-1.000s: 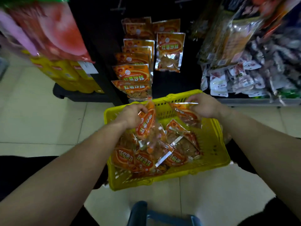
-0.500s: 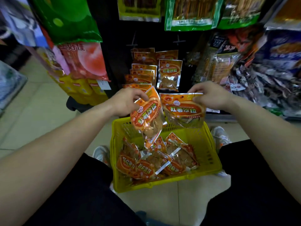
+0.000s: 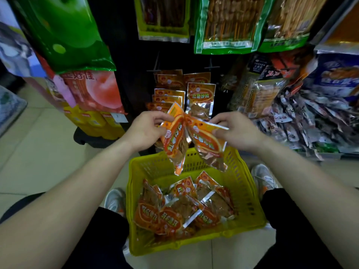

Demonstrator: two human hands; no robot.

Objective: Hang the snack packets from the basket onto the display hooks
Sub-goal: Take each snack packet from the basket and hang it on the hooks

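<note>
Two packets held over the yellow basket (image 3: 247,191).
Left hand (image 3: 146,132) pinches the left packet (image 3: 174,141), right hand (image 3: 238,133) pinches the right packet (image 3: 208,145) above the basket's far rim; loose packets (image 3: 174,215) lie inside, hung packets (image 3: 201,100) beyond it.

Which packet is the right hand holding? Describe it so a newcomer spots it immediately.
Start at the yellow basket on the floor; two hands hold orange packets just above its far rim. The right hand pinches the silver top edge of the right-hand packet. Unlike the twisted packet in the left hand, which hangs turned and narrow, this one's broad orange label faces the camera.
</note>
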